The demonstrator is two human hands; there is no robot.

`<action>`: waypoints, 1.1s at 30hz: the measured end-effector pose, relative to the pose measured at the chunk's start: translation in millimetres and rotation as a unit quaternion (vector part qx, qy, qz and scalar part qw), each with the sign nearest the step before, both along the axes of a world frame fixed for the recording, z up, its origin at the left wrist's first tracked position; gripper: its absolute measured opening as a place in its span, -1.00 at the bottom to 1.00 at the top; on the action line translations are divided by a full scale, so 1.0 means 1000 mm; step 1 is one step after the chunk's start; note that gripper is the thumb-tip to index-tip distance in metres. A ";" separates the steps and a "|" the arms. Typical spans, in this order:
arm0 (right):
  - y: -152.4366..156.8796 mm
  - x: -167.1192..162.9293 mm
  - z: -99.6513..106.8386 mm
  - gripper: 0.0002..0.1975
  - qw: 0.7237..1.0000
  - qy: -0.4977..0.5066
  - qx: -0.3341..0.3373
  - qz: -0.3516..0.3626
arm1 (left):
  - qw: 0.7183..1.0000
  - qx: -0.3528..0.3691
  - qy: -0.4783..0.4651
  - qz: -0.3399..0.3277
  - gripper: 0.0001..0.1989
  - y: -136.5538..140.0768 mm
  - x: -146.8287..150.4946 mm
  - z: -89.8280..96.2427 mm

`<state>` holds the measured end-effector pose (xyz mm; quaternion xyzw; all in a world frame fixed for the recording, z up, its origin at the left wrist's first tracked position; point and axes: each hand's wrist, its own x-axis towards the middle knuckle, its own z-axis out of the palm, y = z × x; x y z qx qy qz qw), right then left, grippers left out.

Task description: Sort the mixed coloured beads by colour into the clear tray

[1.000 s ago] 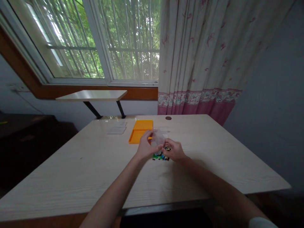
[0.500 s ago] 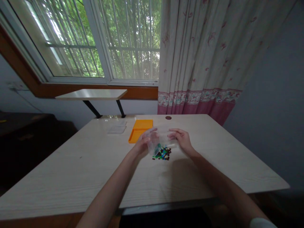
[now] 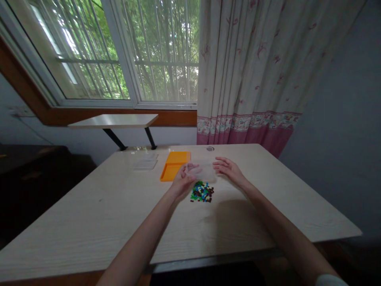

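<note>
My left hand (image 3: 182,178) is closed on the left end of a clear plastic box (image 3: 205,171), its fingers showing through the see-through wall. Just off the box's right end is my right hand (image 3: 228,170), fingers stretched out and spread, with nothing in them. Below the box, a small heap of tiny building bricks (image 3: 202,192) in green, blue, brown and pale colours lies on the wooden table (image 3: 131,222). Behind my left hand, an open orange case (image 3: 171,171) rests on the tabletop, partly covered by the hand.
Flat clear plastic cases (image 3: 145,163) lie at the back left of the table. A raised white shelf (image 3: 116,120) on black legs stands behind them. A round cable hole (image 3: 210,149) sits near the back edge, before the curtain (image 3: 247,79).
The clear box has gone from tilted over the bricks to more level. My right hand has let go of it and spread its fingers. More of the brick heap shows.
</note>
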<state>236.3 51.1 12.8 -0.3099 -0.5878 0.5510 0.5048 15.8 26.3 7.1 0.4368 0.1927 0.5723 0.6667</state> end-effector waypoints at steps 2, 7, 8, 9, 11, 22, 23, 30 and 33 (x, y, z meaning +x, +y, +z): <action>-0.003 -0.005 -0.003 -0.31 0.998 -0.022 0.017 0.055 | 1.000 0.004 0.005 0.013 -0.47 0.000 0.002 -0.002; -0.006 -0.016 -0.010 -0.07 0.998 -0.024 0.043 0.042 | 0.998 0.013 0.062 0.012 -0.44 0.001 0.005 -0.009; -0.005 -0.016 -0.010 -0.07 0.998 -0.026 0.046 0.027 | 0.997 0.018 0.077 0.011 -0.43 0.001 0.004 -0.010; -0.004 -0.014 -0.009 -0.06 0.998 -0.033 0.049 0.015 | 0.995 0.027 0.094 0.012 -0.41 0.003 0.004 -0.011; -0.001 -0.007 -0.006 -0.04 0.997 -0.052 0.055 0.000 | 0.987 0.055 0.146 0.031 -0.32 0.005 0.001 -0.014; 0.034 0.090 -0.035 -0.06 0.986 -0.141 -0.025 -0.085 | 0.732 0.268 0.594 0.198 -0.70 0.017 -0.031 -0.021; 0.035 0.092 -0.039 -0.06 0.985 -0.149 -0.031 -0.080 | 0.724 0.274 0.604 0.192 -0.71 0.017 -0.032 -0.021; 0.037 0.079 -0.050 -0.01 0.978 -0.209 -0.013 -0.025 | 0.699 0.290 0.626 0.187 -0.74 0.019 -0.033 -0.024; 0.037 0.075 -0.054 0.01 0.969 -0.245 0.008 -0.024 | 0.694 0.284 0.635 0.184 -0.75 0.022 -0.036 -0.024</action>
